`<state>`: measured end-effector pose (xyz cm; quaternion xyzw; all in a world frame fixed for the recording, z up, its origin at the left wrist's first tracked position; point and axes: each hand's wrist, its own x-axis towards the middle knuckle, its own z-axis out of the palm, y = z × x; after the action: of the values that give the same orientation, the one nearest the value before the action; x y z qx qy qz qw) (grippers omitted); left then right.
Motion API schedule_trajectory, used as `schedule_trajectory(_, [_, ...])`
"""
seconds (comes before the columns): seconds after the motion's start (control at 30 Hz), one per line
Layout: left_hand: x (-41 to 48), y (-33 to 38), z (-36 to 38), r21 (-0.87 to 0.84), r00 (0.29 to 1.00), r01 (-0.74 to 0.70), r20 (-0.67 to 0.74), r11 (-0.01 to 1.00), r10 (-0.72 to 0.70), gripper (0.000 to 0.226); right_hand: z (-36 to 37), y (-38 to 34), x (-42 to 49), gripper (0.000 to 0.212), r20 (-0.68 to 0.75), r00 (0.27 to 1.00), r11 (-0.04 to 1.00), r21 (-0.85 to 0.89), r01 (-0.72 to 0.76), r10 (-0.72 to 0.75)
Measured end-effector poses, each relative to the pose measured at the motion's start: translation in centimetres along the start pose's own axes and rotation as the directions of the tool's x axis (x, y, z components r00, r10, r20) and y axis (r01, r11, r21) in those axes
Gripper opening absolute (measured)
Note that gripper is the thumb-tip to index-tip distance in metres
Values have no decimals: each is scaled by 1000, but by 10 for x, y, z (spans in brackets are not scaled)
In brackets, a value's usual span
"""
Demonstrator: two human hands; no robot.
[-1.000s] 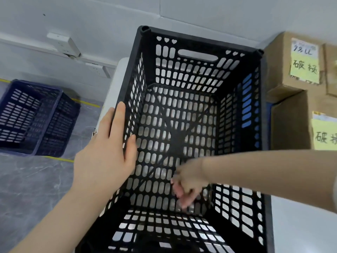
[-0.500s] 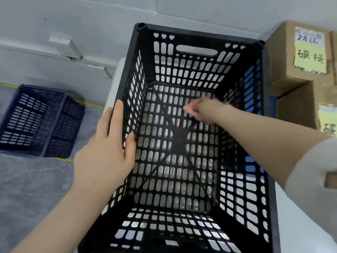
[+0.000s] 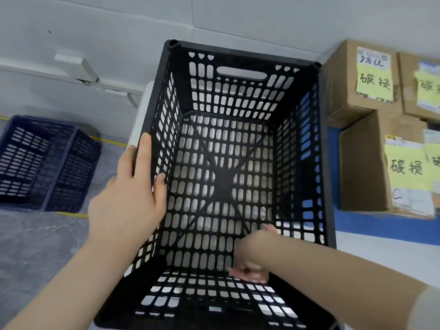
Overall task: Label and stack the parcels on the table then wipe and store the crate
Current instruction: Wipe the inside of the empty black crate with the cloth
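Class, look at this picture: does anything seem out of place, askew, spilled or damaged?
Nothing stands out. The crate stands upright with only the right hand inside; the left hand grips its rim; the parcels sit stacked beside it.

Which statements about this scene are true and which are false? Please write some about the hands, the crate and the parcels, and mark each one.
1. The left hand holds the crate's left wall. True.
2. The right hand is outside the crate. False: it is inside, low by the near wall.
3. The parcels carry yellow labels. True.
4. Parcels lie in the crate. False: none is inside.
5. The blue crate stands on the parcels. False: it is on the floor.
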<state>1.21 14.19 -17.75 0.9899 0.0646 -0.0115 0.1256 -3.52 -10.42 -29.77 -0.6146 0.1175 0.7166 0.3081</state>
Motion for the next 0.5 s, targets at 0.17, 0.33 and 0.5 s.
schedule_trajectory(0.17, [1,-1,1,-9,1000,-1,13,1000,1,66,-3,-11,5,98,-373,922,941,337,33,101])
schedule_trajectory(0.33, [0,0,-1,-29,1000,-4,27,1000,5,67,-34,-66,-20,17,-285,952,744,-659,-108,-115])
schedule_trajectory(0.5, [1,-2,-1,-61,999,-3,36,998,5,67,-108,-171,-37,36,-568,559,786,-539,303,-605])
